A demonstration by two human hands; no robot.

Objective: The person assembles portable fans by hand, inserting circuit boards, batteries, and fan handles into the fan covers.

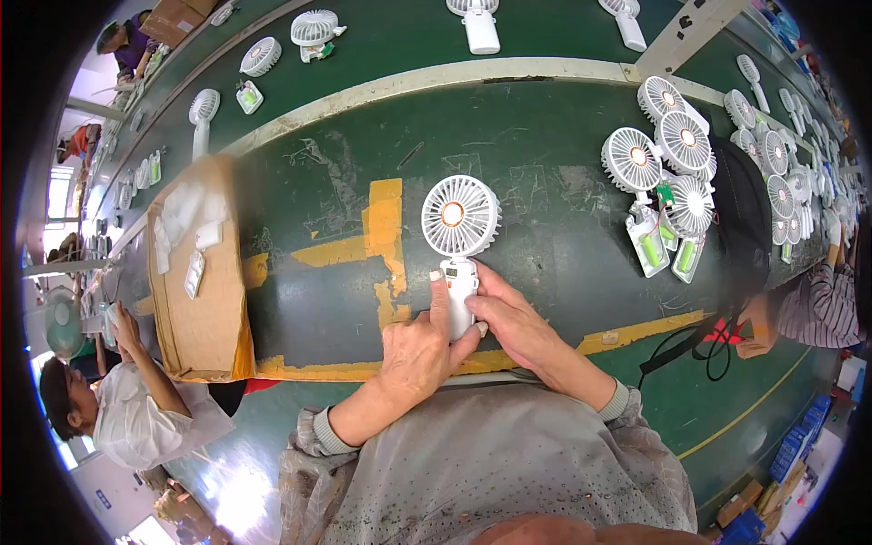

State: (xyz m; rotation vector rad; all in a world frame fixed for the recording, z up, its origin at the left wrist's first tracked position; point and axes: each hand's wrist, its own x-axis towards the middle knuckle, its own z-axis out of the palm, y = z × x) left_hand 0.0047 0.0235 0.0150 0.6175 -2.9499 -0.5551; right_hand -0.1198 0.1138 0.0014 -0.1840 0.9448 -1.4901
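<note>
Yellow tape (386, 222) marks the green tabletop (563, 272) beside a cardboard box (204, 331).

White handheld fan (460, 238), round slatted head (orange-ringed at the hub) toward the camera, handle below, mid-view.

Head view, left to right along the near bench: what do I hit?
Cardboard tray → yellow tape cross → white handheld fan → cluster of white fans → black fabric item.
</note>
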